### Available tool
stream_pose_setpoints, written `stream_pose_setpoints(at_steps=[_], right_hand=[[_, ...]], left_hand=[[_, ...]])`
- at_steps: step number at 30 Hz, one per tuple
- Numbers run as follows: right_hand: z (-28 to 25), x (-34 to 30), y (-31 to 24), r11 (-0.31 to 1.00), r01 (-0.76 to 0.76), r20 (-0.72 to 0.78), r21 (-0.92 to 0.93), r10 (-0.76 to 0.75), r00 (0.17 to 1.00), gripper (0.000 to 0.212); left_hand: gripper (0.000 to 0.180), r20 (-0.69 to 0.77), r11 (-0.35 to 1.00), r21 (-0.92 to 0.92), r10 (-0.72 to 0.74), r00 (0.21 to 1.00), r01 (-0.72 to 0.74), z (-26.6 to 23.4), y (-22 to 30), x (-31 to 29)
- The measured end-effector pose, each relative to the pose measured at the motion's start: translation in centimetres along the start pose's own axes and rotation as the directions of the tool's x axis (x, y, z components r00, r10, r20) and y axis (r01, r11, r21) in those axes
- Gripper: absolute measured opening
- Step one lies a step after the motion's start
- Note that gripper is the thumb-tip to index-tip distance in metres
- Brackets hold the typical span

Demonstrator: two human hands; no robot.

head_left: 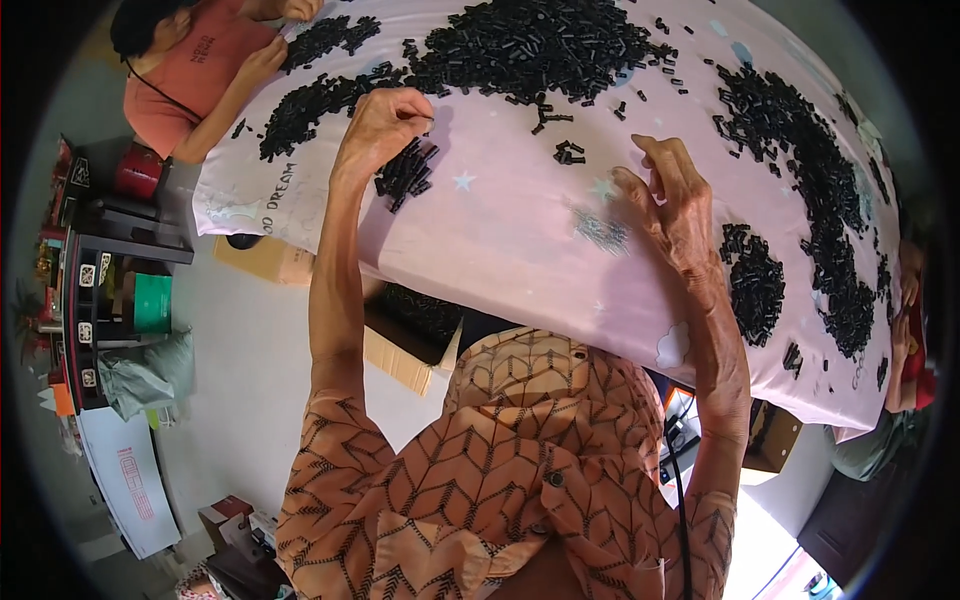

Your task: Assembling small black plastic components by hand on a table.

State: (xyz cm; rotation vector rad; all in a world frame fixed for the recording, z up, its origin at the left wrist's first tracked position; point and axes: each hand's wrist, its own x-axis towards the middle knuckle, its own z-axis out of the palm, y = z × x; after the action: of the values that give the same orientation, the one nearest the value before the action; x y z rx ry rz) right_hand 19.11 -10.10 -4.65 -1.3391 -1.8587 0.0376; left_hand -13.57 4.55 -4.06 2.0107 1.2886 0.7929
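My left hand (385, 130) hovers at the near edge of the black parts, its thumb and fingers pinched together. What the pinch holds, if anything, is too small to make out. Just below that hand lies a small stack of short black cylindrical pieces (405, 175), roughly lined up. My right hand (678, 195) is raised over the cloth, slightly blurred, with thumb and forefinger apart and nothing visible between them. To its left rests a little heap of thin, silvery pin-like pieces (600, 232). A few loose black pieces (570, 152) lie between my hands.
A large mound of black pieces (530, 45) covers the far middle of the pink cloth (480, 235). More piles lie to the right (830, 220) and near right (755, 285). A co-worker in an orange shirt (190, 75) sits far left. An open cardboard box (395, 355) stands below the table.
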Motion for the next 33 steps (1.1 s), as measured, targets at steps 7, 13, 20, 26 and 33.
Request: stream_pose_setpoints(at_steps=[7,13,20,26,33], right_hand=[[-0.2,-0.2,0.1,1.000,-0.025,0.015,0.016,0.024,1.000,0.030],[1.3,-0.1,0.7,1.000,0.002,-0.024,0.012,-0.002,1.000,0.023],[0.3,-0.5,2.2,0.996,-0.067,-0.066,-0.059,0.063,0.996,0.013],[0.3,-0.7,2.9,0.994,-0.079,-0.061,-0.069,0.075,0.995,0.013],[0.7,-0.6,3.0,0.993,-0.084,-0.096,-0.085,0.076,0.992,0.011]], left_hand=[[0.010,0.146,0.964,0.259,0.025,0.989,-0.063,0.4,0.3,0.1],[0.011,0.036,0.972,0.213,0.094,0.995,-0.100,1.6,2.1,0.0],[0.020,0.173,0.966,0.197,0.137,0.975,-0.170,8.7,7.2,2.4],[0.019,0.272,0.970,0.124,0.170,0.947,-0.210,10.4,8.0,3.1],[0.022,0.115,0.970,0.152,0.173,0.978,-0.189,8.9,8.7,4.2]])
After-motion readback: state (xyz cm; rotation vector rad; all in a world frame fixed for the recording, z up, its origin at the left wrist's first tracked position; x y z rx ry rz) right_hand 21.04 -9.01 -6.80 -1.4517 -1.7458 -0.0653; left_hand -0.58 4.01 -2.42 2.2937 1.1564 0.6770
